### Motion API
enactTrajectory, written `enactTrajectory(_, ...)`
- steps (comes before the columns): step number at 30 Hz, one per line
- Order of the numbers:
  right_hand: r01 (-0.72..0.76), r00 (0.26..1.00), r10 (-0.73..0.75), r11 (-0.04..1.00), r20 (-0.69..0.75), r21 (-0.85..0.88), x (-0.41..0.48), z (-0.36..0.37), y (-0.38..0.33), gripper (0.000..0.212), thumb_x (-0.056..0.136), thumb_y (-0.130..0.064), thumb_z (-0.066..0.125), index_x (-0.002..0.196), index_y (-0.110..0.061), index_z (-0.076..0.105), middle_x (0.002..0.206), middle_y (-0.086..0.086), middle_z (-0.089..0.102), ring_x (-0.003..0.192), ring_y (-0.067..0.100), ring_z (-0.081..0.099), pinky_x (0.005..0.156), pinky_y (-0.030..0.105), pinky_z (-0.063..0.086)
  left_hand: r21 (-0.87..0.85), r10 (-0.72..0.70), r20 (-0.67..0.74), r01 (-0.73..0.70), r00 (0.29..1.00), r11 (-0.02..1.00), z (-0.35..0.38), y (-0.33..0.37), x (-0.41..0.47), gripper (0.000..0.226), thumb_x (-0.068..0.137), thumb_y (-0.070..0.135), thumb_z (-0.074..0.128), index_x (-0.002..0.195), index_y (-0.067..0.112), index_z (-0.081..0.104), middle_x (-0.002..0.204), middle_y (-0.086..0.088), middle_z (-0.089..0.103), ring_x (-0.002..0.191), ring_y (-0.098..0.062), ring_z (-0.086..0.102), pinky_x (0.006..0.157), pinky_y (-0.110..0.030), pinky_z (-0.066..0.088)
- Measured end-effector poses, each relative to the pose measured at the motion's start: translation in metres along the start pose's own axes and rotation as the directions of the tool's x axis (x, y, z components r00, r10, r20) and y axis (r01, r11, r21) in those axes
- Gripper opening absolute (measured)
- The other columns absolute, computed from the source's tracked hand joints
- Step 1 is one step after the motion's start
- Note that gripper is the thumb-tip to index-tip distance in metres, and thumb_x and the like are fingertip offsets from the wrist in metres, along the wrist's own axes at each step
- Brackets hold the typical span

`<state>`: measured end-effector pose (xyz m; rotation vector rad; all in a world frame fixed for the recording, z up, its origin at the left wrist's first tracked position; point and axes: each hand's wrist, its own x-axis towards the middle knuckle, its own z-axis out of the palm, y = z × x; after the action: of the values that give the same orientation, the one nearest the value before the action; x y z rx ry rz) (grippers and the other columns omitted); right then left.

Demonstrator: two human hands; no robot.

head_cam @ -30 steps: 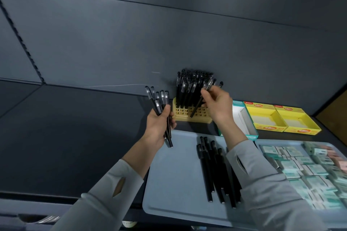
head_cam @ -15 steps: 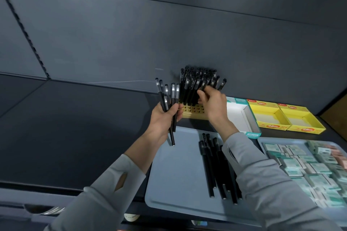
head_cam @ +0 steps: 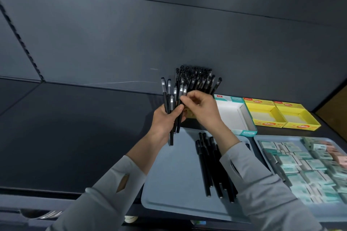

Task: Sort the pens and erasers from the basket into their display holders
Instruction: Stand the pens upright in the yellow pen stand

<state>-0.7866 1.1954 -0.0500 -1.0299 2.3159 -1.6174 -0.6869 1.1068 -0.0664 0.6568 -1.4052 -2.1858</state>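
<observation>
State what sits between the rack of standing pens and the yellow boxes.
In the head view, an open teal box with a white inside sits between them, with nothing visible in it.

Glossy black plastic pens (head_cam: 206,163), smooth matt grey tray (head_cam: 174,184), yellow cardboard boxes (head_cam: 281,116).

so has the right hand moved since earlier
Yes: the right hand moved left, away from the white-and-teal cardboard box, to the black pens gripped in the left hand.
</observation>
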Motion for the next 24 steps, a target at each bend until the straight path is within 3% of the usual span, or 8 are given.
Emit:
enactTrajectory(4, -0.026, 0.985, 0.021, 0.999, -0.171, -0.024, 0.007, -0.016, 0.003, 0.017, 0.094, -0.029, 0.063, 0.082, -0.016, 0.061, 0.072, 0.001, 0.066, 0.063, 0.019, 0.063, 0.071, 0.05, 0.057, -0.046, -0.023, -0.081, 0.019, 0.996, 0.999, -0.002, -0.002, 0.003, 0.019, 0.092, 0.017, 0.065, 0.105, 0.004, 0.066, 0.085, -0.006, 0.069, 0.078, -0.016, 0.07, 0.078, -0.03, 0.059)
enactTrajectory(7, -0.017, 0.932, -0.038, 0.989, -0.361, -0.149, 0.015, -0.034, 0.008, 0.018, 0.098, -0.03, 0.055, 0.093, -0.013, 0.061, 0.073, 0.004, 0.07, 0.064, 0.02, 0.069, 0.071, 0.047, 0.057, 0.029, -0.016, -0.114, 0.02, 0.993, 0.999, -0.009, -0.001, 0.005, 0.022, 0.097, 0.028, 0.057, 0.106, 0.009, 0.063, 0.07, 0.001, 0.055, 0.054, -0.009, 0.05, 0.054, -0.023, 0.05)
enactTrajectory(10, 0.001, 0.909, -0.127, 0.954, -0.398, -0.301, 0.021, -0.042, 0.014, 0.02, 0.1, -0.032, 0.048, 0.098, -0.015, 0.059, 0.076, 0.006, 0.072, 0.07, 0.024, 0.071, 0.072, 0.044, 0.057, 0.071, -0.003, -0.076, 0.008, 0.997, 0.997, -0.012, -0.002, 0.007, 0.025, 0.096, 0.035, 0.056, 0.11, 0.014, 0.052, 0.07, 0.0, 0.042, 0.047, -0.006, 0.033, 0.046, -0.021, 0.037)
enactTrajectory(13, 0.047, 0.914, -0.196, 0.92, -0.355, -0.388, 0.025, -0.039, 0.017, 0.017, 0.101, -0.026, 0.048, 0.099, -0.013, 0.06, 0.077, 0.006, 0.072, 0.073, 0.023, 0.071, 0.071, 0.041, 0.057, 0.11, -0.031, -0.056, 0.037, 0.998, 0.993, -0.01, -0.003, 0.007, 0.075, 0.092, 0.045, 0.058, 0.151, 0.021, 0.018, 0.082, -0.001, 0.05, 0.05, -0.006, 0.046, 0.068, -0.029, 0.057)
enactTrajectory(15, 0.065, 0.925, -0.218, 0.898, -0.312, -0.435, 0.027, -0.035, 0.019, 0.016, 0.101, -0.023, 0.049, 0.099, -0.012, 0.06, 0.076, 0.007, 0.071, 0.072, 0.025, 0.07, 0.069, 0.042, 0.057, 0.137, -0.033, -0.05, 0.039, 0.998, 0.99, -0.009, -0.003, 0.007, 0.088, 0.09, 0.051, 0.057, 0.154, 0.024, 0.003, 0.11, -0.009, 0.061, 0.082, -0.021, 0.069, 0.085, -0.036, 0.056)
enactTrajectory(17, 0.064, 0.941, -0.215, 0.872, -0.263, -0.485, 0.028, -0.032, 0.023, 0.014, 0.101, -0.021, 0.049, 0.098, -0.011, 0.06, 0.076, 0.012, 0.07, 0.072, 0.032, 0.069, 0.068, 0.043, 0.056, 0.159, 0.019, -0.021, -0.016, 1.0, 0.987, -0.009, -0.001, 0.006, 0.064, 0.093, 0.049, 0.053, 0.143, 0.019, 0.028, 0.092, -0.007, 0.057, 0.068, -0.016, 0.061, 0.068, -0.026, 0.054)
enactTrajectory(19, 0.047, 0.957, -0.186, 0.857, -0.222, -0.514, 0.029, -0.027, 0.025, 0.015, 0.101, -0.02, 0.049, 0.094, -0.011, 0.058, 0.077, 0.014, 0.069, 0.072, 0.036, 0.067, 0.068, 0.044, 0.055, 0.126, 0.076, -0.016, -0.074, 0.997, 0.989, -0.007, 0.0, 0.006, 0.026, 0.1, 0.038, 0.047, 0.108, 0.014, 0.043, 0.077, 0.0, 0.041, 0.055, -0.008, 0.037, 0.053, -0.022, 0.04)
enactTrajectory(24, -0.017, 0.968, -0.114, 0.859, -0.223, -0.511, 0.033, -0.025, 0.019, 0.026, 0.098, -0.026, 0.055, 0.076, -0.012, 0.06, 0.071, 0.012, 0.067, 0.07, 0.036, 0.064, 0.069, 0.041, 0.053, 0.069, 0.065, 0.028, -0.066, 0.998, 0.995, -0.007, -0.002, 0.005, 0.01, 0.103, 0.012, 0.042, 0.108, 0.009, 0.05, 0.086, -0.001, 0.055, 0.065, -0.007, 0.047, 0.061, -0.022, 0.047)
